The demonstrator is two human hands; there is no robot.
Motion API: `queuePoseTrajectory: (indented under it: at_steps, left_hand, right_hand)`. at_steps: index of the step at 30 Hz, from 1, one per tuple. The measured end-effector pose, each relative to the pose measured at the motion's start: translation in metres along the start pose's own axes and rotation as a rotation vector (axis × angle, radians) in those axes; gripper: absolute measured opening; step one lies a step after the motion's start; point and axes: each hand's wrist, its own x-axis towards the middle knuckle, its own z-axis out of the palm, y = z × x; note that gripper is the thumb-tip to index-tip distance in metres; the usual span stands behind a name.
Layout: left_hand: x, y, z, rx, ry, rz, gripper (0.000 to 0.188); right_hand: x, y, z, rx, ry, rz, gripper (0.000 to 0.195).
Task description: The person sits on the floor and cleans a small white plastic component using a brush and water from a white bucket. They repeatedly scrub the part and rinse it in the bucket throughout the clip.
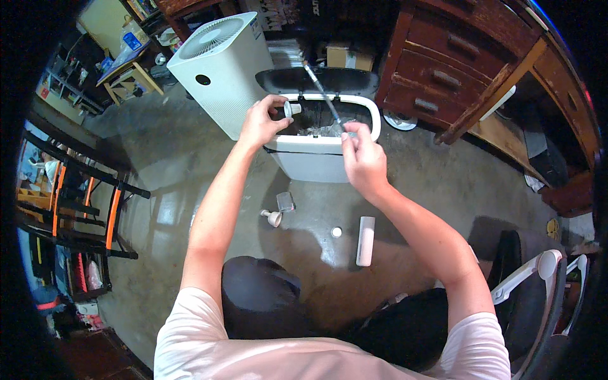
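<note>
My left hand (260,122) pinches a small white flanged filter-like part (289,109) by its rim, above the left side of an open bin. My right hand (365,159) grips the lower end of a slender brush-like stick (324,92), whose brownish tip points up and away from me. Apart from each other, both held things are over the white bin (308,164). Its black lid (318,80) is tipped back, and a crumpled clear plastic bag (332,129) shows inside.
On the concrete floor lie a clear plastic cup (286,202), a beige fitting (272,218), a round white cap (336,232) and a white cylindrical body (365,241). A white air purifier (218,71) stands left of the bin, a wooden drawer desk (441,71) right, an office chair (532,285) nearer me.
</note>
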Motion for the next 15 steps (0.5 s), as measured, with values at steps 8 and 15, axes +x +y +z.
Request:
queuePoseTrajectory:
  at_steps: [8, 15]
  left_hand:
    - [0.004, 0.0, -0.008, 0.049, -0.035, -0.054, 0.053]
    - [0.006, 0.012, -0.005, 0.174, -0.048, 0.039, 0.054]
  right_hand:
    - [-0.033, -0.02, 0.031, -0.179, -0.083, 0.131, 0.022]
    - [-0.049, -0.029, 0.051, 0.069, 0.062, 0.345, 0.028]
